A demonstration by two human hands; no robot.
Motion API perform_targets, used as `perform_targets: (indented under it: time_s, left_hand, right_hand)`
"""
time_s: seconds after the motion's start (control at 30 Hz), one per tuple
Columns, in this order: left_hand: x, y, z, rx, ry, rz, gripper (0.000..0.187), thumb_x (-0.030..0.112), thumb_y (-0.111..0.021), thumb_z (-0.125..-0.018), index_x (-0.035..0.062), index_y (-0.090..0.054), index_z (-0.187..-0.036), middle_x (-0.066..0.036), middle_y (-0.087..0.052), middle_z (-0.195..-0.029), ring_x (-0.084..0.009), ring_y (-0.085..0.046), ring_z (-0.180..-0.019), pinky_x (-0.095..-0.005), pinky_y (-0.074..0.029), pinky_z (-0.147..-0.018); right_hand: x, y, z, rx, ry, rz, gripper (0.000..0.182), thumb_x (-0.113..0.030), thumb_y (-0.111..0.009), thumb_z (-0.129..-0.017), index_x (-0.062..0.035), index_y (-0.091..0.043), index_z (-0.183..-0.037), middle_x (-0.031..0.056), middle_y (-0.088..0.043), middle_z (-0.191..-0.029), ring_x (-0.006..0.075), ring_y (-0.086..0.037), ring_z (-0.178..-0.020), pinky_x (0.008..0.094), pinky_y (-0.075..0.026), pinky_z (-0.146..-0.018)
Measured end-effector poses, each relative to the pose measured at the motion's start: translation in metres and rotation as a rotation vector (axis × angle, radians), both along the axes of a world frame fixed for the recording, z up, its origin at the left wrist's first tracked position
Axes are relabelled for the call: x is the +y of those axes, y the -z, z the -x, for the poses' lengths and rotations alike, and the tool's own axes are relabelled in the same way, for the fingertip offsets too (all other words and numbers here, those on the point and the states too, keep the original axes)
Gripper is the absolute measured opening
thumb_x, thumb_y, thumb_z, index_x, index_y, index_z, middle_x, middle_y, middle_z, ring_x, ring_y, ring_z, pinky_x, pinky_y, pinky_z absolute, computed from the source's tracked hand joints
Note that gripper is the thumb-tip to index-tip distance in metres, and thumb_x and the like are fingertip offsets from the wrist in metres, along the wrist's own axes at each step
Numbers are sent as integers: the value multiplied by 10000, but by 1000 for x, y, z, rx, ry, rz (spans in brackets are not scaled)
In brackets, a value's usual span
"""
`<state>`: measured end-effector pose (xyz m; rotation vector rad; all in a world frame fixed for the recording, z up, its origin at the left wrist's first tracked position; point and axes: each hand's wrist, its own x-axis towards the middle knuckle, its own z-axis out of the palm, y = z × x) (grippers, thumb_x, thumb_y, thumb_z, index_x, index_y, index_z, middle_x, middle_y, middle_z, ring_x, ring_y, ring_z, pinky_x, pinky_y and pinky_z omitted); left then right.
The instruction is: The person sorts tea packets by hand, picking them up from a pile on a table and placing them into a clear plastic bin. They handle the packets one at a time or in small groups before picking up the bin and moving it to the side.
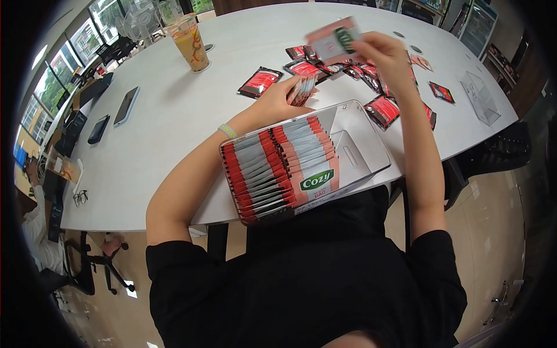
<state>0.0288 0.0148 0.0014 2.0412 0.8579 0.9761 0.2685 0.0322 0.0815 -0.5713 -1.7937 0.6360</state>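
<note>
My right hand [386, 58] is raised over the table, its fingers pinching a pink and white Cozy tea sachet [332, 42]. Lower and to the left, my left hand [284, 97] is closed around a small stack of sachets [302, 90] seen edge-on. Near the table's front edge, a clear plastic box [364, 142] stands just below the left hand. Red-and-black sachets [255, 168] fill its left part in rows; pink Cozy sachets [307, 156] stand beside them. Loose red-and-black sachets [383, 110] lie scattered beyond the box and partly under my right arm.
A lidded drink cup [190, 46] stands at the back left. Two phones [126, 105] and a pair of glasses [80, 198] lie on the left. A clear plastic tray [480, 98] is at the right edge. Another person [43, 232] sits at far left.
</note>
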Motion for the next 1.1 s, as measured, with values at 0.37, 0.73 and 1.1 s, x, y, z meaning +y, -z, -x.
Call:
perform_targets:
  time_s: [0.37,0.73,1.1]
  left_hand:
    - [-3,-7,2,196,-46,-21,649,158,-717,-698,12,-421,-1257,-110,-593,-1148,-171,-560,-1050,-297,-419,-910]
    - [-4,-8,1,174,-35,14,637,145,-699,-701,10,-421,-1258,-112,-592,-1146,-147,-554,-1036,-277,-426,-886]
    - [-2,-4,2,19,-15,-64,569,332,-727,-680,17,-520,-1106,-79,-583,-914,-158,-533,-814,-274,-415,-739]
  right_hand:
    - [-112,-13,12,-586,-372,-297,106,-99,-709,-687,-36,-640,-738,64,-602,-618,211,-562,-527,294,-422,-501]
    - [-123,-5,27,-782,-206,-307,284,-282,-752,-671,-84,-550,-694,28,-503,-486,174,-534,-441,289,-376,-431]
    - [7,20,43,-596,-112,-279,323,-164,-738,-668,-39,-609,-936,104,-605,-876,201,-590,-746,302,-470,-655]
